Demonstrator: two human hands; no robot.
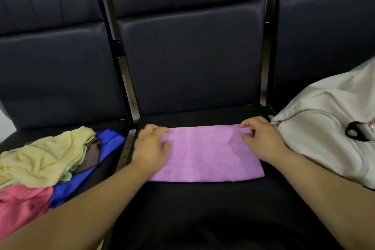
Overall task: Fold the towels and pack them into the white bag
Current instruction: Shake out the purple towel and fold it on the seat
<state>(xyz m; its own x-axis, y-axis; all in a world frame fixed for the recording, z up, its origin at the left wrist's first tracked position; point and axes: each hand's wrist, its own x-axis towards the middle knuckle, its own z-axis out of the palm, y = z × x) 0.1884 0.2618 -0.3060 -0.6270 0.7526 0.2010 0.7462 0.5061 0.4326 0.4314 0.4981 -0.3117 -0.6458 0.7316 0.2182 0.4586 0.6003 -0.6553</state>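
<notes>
On middle seat (203, 201), purple towel (207, 154) long axis left-right; left hand (150, 146), right hand (261, 140) pinch far corners.

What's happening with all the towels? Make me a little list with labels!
place: middle seat in a row of black chairs
being folded: purple towel, lying flat as a wide strip on the middle seat
left hand: grips the towel's far left corner
right hand: pinches its far right corner
waiting: heap of towels, yellow, brown, blue and pink, unfolded on the left seat
bag: white bag at the right, beside the purple towel; its inside is hidden
</notes>
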